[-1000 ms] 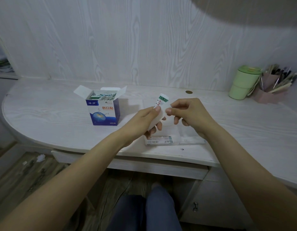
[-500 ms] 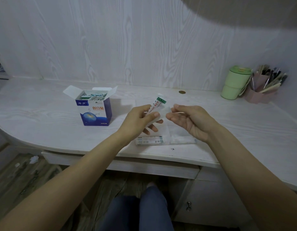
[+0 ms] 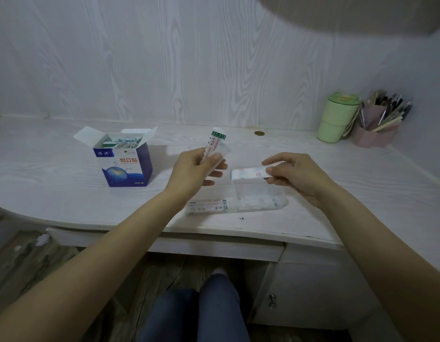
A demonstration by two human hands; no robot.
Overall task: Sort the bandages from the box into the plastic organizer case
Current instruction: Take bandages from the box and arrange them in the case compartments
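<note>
Bandages pinched in both raised hands: left (image 3: 191,169), right (image 3: 296,175), apart.

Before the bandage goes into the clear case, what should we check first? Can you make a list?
1. Single bandage pinched in the right hand: ok.
2. Bandage is above the plastic organizer case: ok.
3. Case is open on top: cannot tell, the clear plastic hides it.
4. Compartment under the bandage has room: cannot tell.
5. Left hand grips the rest of the bandage stack, upright, away from the case: ok.
6. Bandage box stands open with more bandages inside: ok.
</note>
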